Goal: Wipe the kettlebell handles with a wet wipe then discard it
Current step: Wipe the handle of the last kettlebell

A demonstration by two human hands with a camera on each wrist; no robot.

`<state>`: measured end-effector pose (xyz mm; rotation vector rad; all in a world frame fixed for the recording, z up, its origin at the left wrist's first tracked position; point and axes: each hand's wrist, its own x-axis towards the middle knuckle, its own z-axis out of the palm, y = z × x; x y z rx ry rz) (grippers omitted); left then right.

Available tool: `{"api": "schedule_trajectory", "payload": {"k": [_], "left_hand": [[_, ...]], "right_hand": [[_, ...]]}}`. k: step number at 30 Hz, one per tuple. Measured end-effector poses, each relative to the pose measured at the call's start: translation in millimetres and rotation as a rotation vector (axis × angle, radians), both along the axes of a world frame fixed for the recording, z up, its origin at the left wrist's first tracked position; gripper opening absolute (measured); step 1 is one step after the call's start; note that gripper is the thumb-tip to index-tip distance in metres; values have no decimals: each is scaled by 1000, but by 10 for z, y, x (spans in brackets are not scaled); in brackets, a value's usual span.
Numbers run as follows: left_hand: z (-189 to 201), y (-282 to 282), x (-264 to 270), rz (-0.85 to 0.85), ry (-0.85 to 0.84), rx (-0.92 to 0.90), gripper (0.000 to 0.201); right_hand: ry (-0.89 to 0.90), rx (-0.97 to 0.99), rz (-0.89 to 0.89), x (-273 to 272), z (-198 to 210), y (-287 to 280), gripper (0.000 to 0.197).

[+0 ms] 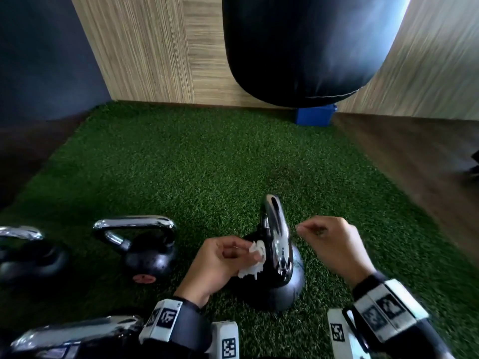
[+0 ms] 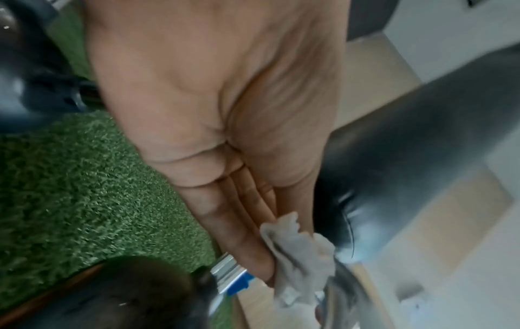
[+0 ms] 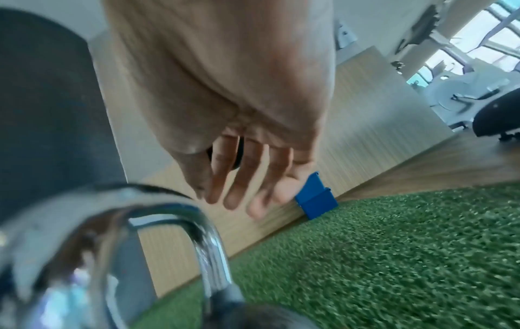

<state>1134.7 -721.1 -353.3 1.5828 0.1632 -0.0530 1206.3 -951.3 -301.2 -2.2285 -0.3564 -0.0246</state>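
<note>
A black kettlebell (image 1: 287, 291) with a chrome handle (image 1: 277, 237) stands on the green turf just in front of me. My left hand (image 1: 246, 251) pinches a crumpled white wet wipe (image 1: 255, 259) and holds it against the left side of that handle. The left wrist view shows the wipe (image 2: 303, 262) between my fingertips and the chrome handle (image 2: 346, 289). To the right of the handle my right hand (image 1: 308, 229) hovers, fingers loose and holding nothing. The right wrist view shows those fingers (image 3: 239, 189) above and beyond the handle (image 3: 174, 222), not touching it.
Three more chrome-handled kettlebells stand to the left: one (image 1: 145, 244) mid-left, one (image 1: 26, 255) at the far left edge, one (image 1: 77, 332) at the bottom left. A blue bin (image 1: 315, 115) sits by the back wall under a hanging black punching bag (image 1: 298, 47). Green turf (image 1: 194, 164) lies between.
</note>
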Motion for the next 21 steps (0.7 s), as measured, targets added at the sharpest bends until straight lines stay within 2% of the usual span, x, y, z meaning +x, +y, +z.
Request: {"api": "schedule_trajectory", "payload": {"k": [2, 5, 8, 11, 15, 18, 19, 20, 21], "left_hand": [[116, 29, -6, 48, 17, -172, 43], [305, 47, 5, 94, 13, -387, 43], [477, 6, -8, 58, -7, -447, 21], [536, -24, -33, 4, -29, -438, 16], [512, -14, -48, -26, -32, -355, 28], [448, 59, -38, -87, -22, -249, 34], [402, 104, -25, -133, -43, -112, 35], [337, 146, -4, -188, -50, 93, 53], [259, 174, 9, -242, -29, 325, 80]], "right_hand": [[-114, 143, 2, -108, 192, 8, 8], [-161, 94, 196, -267, 398, 113, 34], [-213, 86, 313, -382, 458, 278, 52], [-251, 190, 311, -410, 426, 368, 47], [-258, 244, 241, -380, 357, 361, 28], [-200, 266, 198, -306, 310, 263, 25], [-178, 282, 181, -270, 292, 203, 24], [-161, 298, 163, -232, 273, 134, 24], [-144, 313, 143, -193, 250, 62, 24]]}}
